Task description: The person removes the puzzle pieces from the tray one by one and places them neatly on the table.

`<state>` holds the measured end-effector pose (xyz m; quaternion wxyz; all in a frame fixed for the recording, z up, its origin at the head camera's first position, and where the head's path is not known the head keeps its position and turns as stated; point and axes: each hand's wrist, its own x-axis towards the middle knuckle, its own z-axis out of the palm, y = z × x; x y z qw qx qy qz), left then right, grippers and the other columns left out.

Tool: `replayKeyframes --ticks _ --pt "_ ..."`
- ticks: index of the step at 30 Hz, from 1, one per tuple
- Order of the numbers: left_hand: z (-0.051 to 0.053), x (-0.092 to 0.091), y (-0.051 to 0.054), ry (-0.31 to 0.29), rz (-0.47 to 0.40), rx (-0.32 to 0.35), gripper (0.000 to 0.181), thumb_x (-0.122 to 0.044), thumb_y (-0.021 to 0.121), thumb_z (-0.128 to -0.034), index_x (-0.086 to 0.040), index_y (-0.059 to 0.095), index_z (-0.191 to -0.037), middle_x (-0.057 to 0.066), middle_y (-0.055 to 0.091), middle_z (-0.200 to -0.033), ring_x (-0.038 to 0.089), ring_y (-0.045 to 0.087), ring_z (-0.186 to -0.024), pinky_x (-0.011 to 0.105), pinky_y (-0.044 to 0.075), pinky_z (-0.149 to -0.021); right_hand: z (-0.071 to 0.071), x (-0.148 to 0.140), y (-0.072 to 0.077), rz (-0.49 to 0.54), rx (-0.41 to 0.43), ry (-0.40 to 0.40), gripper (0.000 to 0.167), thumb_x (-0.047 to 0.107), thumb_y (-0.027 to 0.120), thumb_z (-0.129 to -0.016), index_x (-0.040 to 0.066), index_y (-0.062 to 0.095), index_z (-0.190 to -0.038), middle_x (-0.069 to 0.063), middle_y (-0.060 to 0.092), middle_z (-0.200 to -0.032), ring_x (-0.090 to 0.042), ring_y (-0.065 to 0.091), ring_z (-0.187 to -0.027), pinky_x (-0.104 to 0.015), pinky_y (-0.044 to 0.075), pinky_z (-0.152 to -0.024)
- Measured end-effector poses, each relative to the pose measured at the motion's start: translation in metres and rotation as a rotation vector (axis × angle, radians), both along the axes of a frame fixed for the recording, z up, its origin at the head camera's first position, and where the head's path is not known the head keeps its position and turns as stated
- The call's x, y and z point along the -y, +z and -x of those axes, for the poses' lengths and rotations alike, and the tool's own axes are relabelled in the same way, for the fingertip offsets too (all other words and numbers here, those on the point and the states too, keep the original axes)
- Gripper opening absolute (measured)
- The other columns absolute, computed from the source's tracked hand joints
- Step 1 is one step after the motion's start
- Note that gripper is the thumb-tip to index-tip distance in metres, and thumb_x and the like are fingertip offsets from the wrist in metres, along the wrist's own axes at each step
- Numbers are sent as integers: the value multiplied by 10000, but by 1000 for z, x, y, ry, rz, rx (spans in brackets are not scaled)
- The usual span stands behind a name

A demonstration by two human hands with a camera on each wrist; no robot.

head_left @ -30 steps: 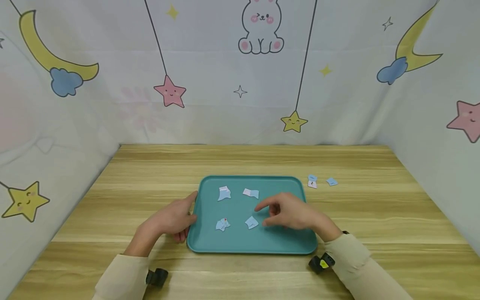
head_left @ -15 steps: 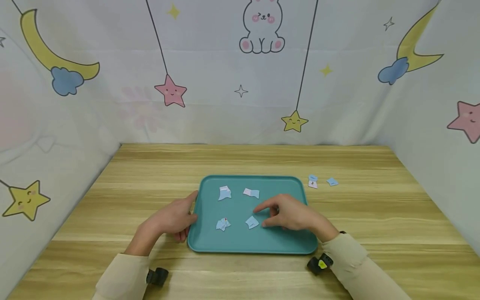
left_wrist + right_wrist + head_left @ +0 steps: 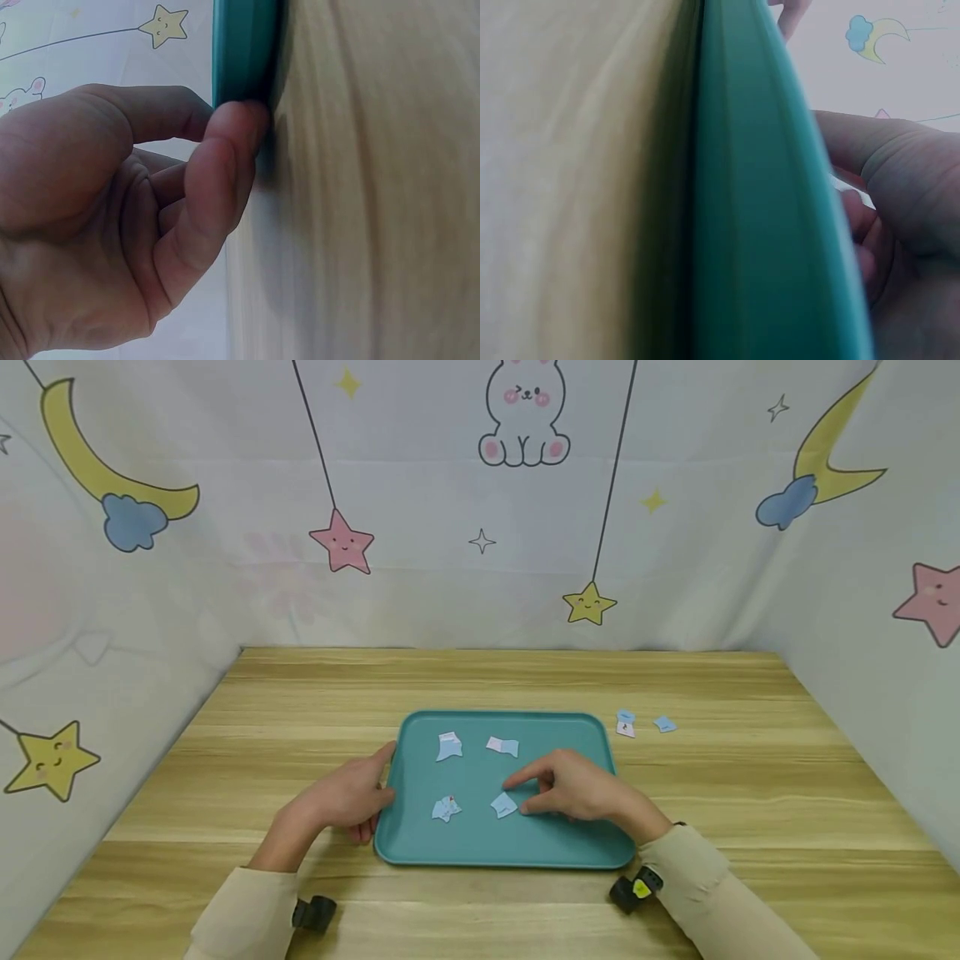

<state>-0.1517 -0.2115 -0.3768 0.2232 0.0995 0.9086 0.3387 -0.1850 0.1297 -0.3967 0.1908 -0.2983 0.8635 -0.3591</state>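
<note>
A teal tray point(image 3: 577, 843) lies on the table with several small pale-blue paper pieces on it. My left hand point(image 3: 341, 797) holds its left edge; in the left wrist view thumb and fingertips meet the tray's rim. Over the tray's right half is my right hand point(image 3: 577, 785), thumb and index finger spread at the edge of a pale-blue printed piece point(image 3: 503, 805). Whether both fingertips touch it is unclear. Other pieces are a crumpled-looking one point(image 3: 446, 808), a blue-and-white one point(image 3: 449, 747) and a pink-and-blue one point(image 3: 502, 746). The tray wall hides the right fingertips in the right wrist view.
Beyond the tray's right rear corner lie a blue-and-white piece point(image 3: 626, 723) and a small blue piece point(image 3: 664, 724) on the wooden table point(image 3: 300, 693). A white curtain point(image 3: 420, 585) with printed stars and moons encloses the back and sides.
My right hand has shifted slightly left, bringing the index fingertip and thumb closer to the printed piece. The left hand, tray and pieces look unchanged.
</note>
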Motion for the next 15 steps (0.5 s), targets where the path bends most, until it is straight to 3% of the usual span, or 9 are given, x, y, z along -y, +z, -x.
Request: replayKeyframes --ticks 4,15 --pt "0 0 0 -2 -3 -1 792 -17 498 -1004 71 73 -1666 84 621 -546 139 608 -407 339 577 -448 0 2 1 -8 -22 2 303 173 823 -906 192 821 -1208 96 484 -579 -48 437 -547 -184 352 -541" --pt "-1 0 1 -1 -3 -2 793 -17 493 -1002 70 70 -1667 79 618 -543 133 603 -403 338 574 -442 -1 6 -1 -10 -35 -5 285 164 820 -904 193 830 -1188 100 459 -566 -43 407 -537 -177 323 -544"
